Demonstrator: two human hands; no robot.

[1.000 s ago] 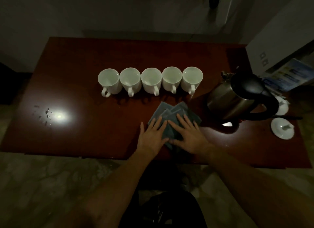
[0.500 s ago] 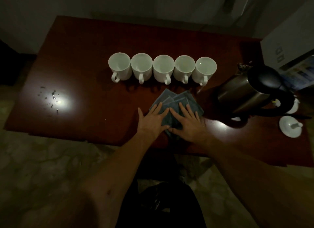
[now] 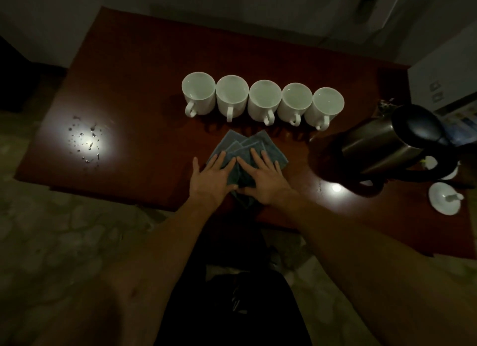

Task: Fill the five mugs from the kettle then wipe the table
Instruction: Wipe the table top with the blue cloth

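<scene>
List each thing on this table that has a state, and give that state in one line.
Five mugs: upright in a row.
Kettle: lid shut, standing.
Cloth: folded, flat under both hands.
Left hand: fingers straight, pressing.
Right hand: same.
Droplets: unwiped.

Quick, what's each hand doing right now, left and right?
Left hand: open, fingers flat on the blue cloth.
Right hand: open, also pressing flat on the cloth.
</scene>
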